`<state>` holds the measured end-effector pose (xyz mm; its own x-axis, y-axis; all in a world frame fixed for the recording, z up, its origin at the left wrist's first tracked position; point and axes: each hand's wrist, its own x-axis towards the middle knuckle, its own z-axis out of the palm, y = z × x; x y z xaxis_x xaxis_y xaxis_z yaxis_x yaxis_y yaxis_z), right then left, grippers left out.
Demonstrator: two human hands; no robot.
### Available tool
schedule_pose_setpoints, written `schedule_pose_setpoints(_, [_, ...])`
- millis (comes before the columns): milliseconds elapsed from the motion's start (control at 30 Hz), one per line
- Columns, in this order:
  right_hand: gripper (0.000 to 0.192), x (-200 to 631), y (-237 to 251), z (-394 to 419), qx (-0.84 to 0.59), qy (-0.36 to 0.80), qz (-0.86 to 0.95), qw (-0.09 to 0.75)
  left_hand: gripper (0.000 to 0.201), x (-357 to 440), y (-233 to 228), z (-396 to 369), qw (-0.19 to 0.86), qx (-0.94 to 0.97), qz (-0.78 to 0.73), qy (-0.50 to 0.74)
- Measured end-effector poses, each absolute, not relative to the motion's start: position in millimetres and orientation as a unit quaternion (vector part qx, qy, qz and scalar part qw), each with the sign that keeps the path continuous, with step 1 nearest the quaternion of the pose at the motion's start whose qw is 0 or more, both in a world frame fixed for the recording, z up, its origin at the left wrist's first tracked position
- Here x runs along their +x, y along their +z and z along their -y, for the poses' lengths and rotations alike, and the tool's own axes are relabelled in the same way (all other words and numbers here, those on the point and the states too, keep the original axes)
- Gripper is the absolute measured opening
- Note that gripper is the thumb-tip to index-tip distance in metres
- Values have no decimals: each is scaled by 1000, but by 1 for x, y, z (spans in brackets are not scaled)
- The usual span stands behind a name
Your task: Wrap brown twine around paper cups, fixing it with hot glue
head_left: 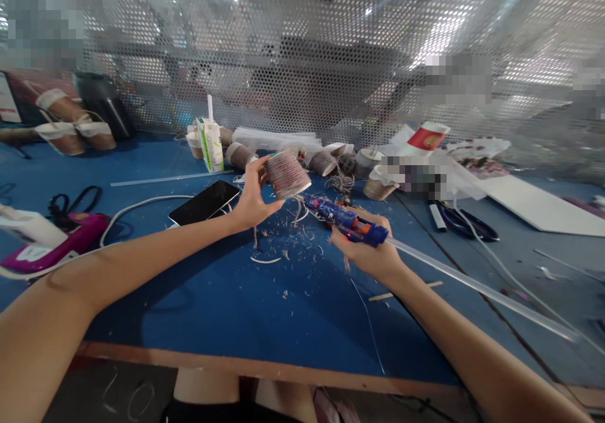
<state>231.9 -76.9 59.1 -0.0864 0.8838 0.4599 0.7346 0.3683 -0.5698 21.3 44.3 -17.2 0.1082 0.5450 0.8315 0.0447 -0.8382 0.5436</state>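
The left grip point(253, 199) pinches a twine-wrapped cup point(286, 173) by its rim, holding it tilted above the blue table point(227, 297). Just right of it, the right grip point(366, 246) is clenched around a blue glue gun point(347, 220), nozzle toward the cup, a clear glue stick point(472, 284) trailing behind. A black phone point(204, 202) lies left of the left grip.

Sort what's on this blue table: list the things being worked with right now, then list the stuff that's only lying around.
In use:
- twine-wrapped cup, held in left hand
- blue glue gun, held in right hand
- glue stick sticking out of its back

Lying about:
- phone
- carton with straw
- pink glue gun
- scissors
- red paper cup
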Motion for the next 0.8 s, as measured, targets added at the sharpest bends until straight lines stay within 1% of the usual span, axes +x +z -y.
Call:
schedule_pose_setpoints(233, [15,234,58,78,-559,118,712,409,84,20,-17,-44,195,722,-212,629])
schedule_pose_setpoints(533, [17,237,62,77,-555,129,709,416,82,20,-15,-42,196,723,-199,632])
schedule_pose_setpoints(800, [13,242,64,74,-576,144,685,422,81,19,-19,-45,212,722,-199,627])
